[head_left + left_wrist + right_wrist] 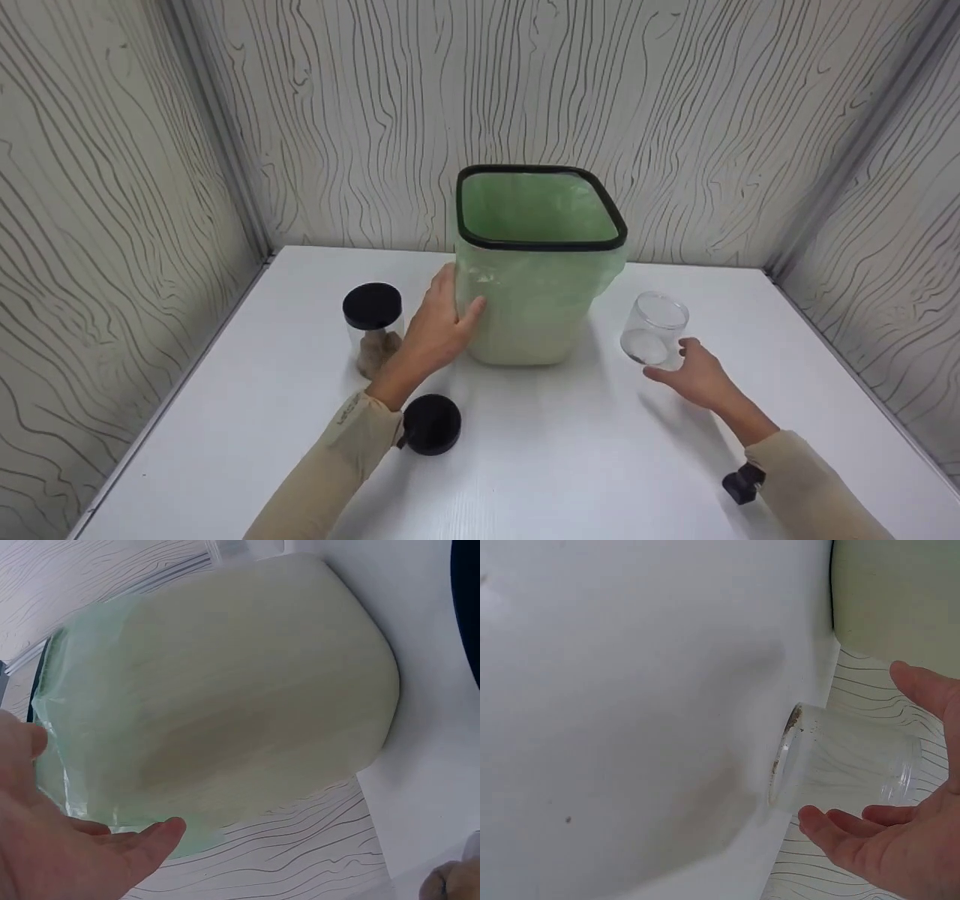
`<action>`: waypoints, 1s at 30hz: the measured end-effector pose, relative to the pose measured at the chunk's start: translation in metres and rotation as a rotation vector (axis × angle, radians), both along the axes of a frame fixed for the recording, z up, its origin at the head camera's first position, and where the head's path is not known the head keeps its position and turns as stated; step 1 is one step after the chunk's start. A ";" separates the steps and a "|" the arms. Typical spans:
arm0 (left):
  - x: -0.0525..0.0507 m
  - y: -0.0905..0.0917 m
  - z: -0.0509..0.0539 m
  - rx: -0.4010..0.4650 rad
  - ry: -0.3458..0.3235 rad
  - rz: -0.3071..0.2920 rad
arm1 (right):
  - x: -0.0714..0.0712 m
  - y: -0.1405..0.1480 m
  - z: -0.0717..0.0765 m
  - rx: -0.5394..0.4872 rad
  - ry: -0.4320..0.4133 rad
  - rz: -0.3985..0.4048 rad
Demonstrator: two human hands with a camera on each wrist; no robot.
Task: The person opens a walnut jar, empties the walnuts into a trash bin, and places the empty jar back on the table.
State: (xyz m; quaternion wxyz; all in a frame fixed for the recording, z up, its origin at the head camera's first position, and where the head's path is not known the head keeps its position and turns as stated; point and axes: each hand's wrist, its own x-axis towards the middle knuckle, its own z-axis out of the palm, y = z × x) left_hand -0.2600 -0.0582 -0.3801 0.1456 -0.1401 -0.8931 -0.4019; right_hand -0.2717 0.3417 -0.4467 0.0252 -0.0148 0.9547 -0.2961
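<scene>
Flanking bin (532, 300): hand (438, 330); sleeve lettering (348, 411) illegible

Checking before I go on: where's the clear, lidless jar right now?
In the head view, the clear jar stands on the right part of the white table, between the green bin and the right hand.

Camera set-up: one head, two wrists

Head: is looking forward and down from above, standing farthest off, taking in the counter (562, 472), the left hand (439, 326) and the right hand (699, 376). Left wrist: is facing the green bin (532, 315) closely, the scene lying on its side. Right wrist: is facing the lidless clear jar (651, 330) closely, likewise turned sideways. Head is sharing the bin with both wrists, the jar with the right.
</scene>
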 end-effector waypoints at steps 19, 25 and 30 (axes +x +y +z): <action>0.043 -0.019 -0.054 -0.249 -0.149 -0.044 | 0.032 -0.025 0.002 -0.013 0.042 0.074; 0.046 -0.032 -0.066 -0.251 -0.174 -0.002 | 0.041 -0.033 0.001 -0.051 0.039 0.095; 0.048 -0.043 -0.073 -0.210 -0.226 0.039 | 0.045 -0.039 -0.001 -0.074 0.035 0.107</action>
